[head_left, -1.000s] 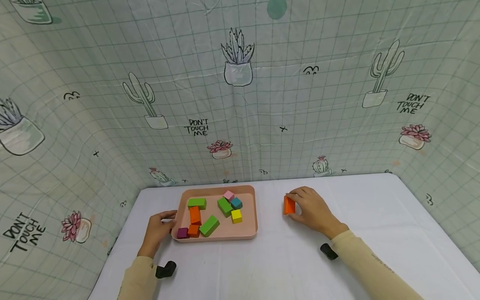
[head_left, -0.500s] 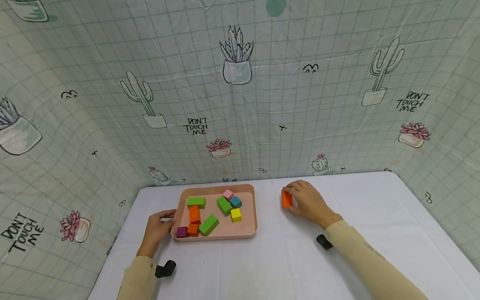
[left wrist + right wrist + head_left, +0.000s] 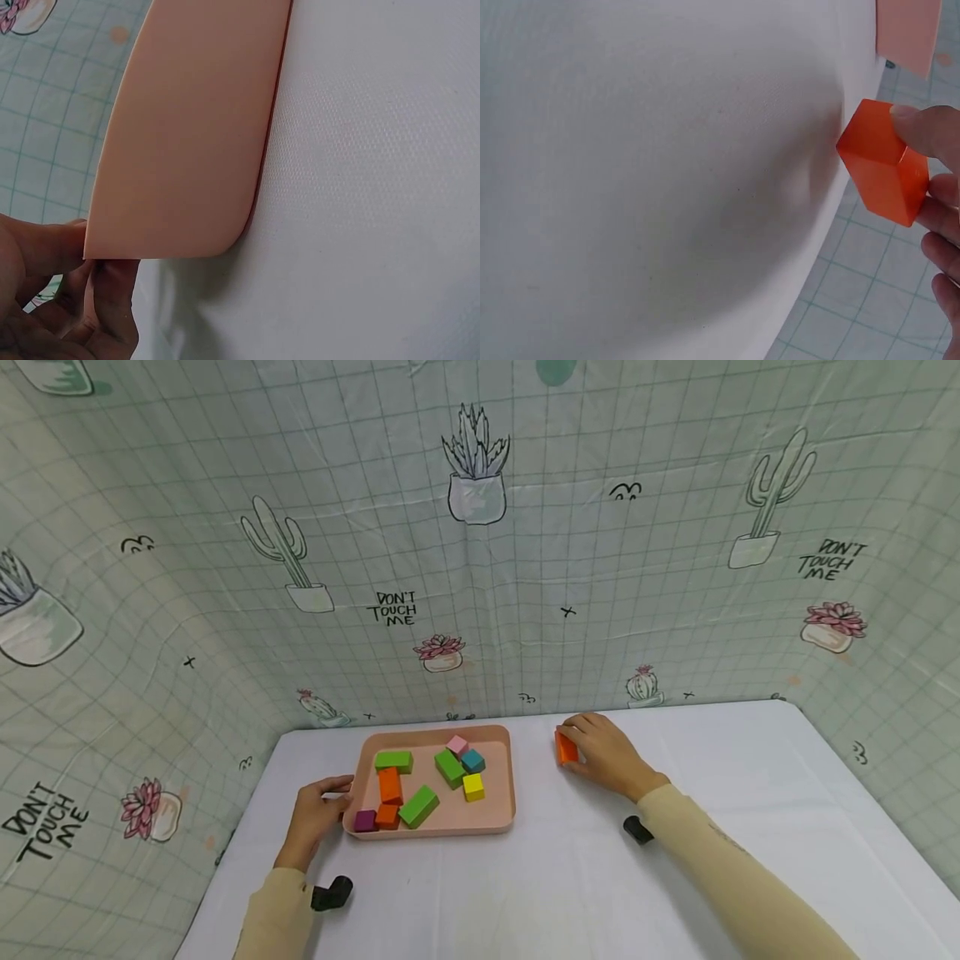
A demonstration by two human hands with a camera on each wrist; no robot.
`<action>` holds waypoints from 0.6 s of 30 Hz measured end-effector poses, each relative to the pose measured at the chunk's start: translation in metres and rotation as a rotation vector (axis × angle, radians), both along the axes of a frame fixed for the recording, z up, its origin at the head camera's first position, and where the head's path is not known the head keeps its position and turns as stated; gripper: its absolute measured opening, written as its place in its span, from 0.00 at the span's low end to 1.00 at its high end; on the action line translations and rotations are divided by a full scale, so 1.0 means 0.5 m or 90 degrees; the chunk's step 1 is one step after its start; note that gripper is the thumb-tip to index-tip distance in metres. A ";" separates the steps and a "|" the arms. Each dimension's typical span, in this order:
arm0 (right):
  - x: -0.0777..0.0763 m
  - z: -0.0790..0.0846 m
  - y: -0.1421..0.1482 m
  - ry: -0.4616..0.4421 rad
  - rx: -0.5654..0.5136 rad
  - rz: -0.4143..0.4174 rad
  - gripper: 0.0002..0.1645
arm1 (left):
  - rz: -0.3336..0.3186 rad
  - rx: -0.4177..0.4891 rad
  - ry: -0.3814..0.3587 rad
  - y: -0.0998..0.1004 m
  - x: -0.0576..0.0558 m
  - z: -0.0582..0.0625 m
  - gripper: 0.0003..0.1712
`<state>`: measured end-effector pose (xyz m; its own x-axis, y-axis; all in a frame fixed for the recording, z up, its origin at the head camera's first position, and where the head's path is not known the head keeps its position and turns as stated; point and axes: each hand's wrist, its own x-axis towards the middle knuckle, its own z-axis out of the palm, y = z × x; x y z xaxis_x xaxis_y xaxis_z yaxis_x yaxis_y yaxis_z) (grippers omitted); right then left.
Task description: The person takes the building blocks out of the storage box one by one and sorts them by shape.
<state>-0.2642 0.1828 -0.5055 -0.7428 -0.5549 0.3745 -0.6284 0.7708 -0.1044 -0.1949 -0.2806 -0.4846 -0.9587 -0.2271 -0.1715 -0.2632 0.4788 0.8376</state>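
Note:
My right hand [image 3: 607, 754] pinches an orange rectangular block [image 3: 567, 748] between thumb and fingers, to the right of the pink tray [image 3: 491, 823]. In the right wrist view the thumb presses one face of the orange block [image 3: 877, 161], with the fingers behind it. At the tray's left end my left hand [image 3: 315, 817] grips the rim. The left wrist view has the fingers of this hand [image 3: 71, 292] right at the end of the tray's wall [image 3: 180, 150]. In the tray lie three green blocks [image 3: 420, 807], two orange blocks [image 3: 390, 786] and a purple cube [image 3: 365, 821].
A yellow cube [image 3: 473, 787], a blue cube [image 3: 472, 761] and a pink cube [image 3: 457, 745] sit in the tray's right half. White cloth covers the table [image 3: 480, 893]. Behind it hangs a gridded curtain [image 3: 525, 568] printed with potted plants.
My right hand has moved left and a little toward the back with the orange block, nearer the tray. The left hand keeps its place at the tray's rim.

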 end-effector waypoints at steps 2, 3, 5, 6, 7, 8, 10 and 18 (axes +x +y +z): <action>-0.002 -0.001 -0.002 -0.011 0.006 -0.003 0.34 | 0.004 0.004 -0.009 0.000 -0.001 0.001 0.22; -0.003 -0.001 -0.003 -0.017 0.008 -0.004 0.34 | 0.006 0.005 -0.013 0.000 -0.002 0.002 0.22; -0.003 -0.001 -0.003 -0.028 0.010 -0.006 0.34 | 0.007 0.009 -0.019 0.001 -0.002 0.004 0.22; -0.004 -0.002 -0.003 -0.032 0.011 -0.006 0.34 | 0.007 0.011 -0.019 0.001 -0.003 0.004 0.22; -0.005 -0.002 -0.003 -0.036 0.012 -0.006 0.34 | 0.007 0.012 -0.020 0.001 -0.003 0.005 0.22; -0.006 -0.003 -0.003 -0.040 0.014 -0.005 0.34 | 0.008 0.012 -0.020 0.001 -0.003 0.006 0.22; -0.009 -0.004 -0.003 -0.044 0.017 -0.003 0.34 | 0.007 0.014 -0.016 0.001 -0.003 0.006 0.22; -0.017 -0.002 -0.006 -0.070 0.029 0.008 0.32 | 0.014 0.011 -0.020 0.002 -0.004 0.002 0.22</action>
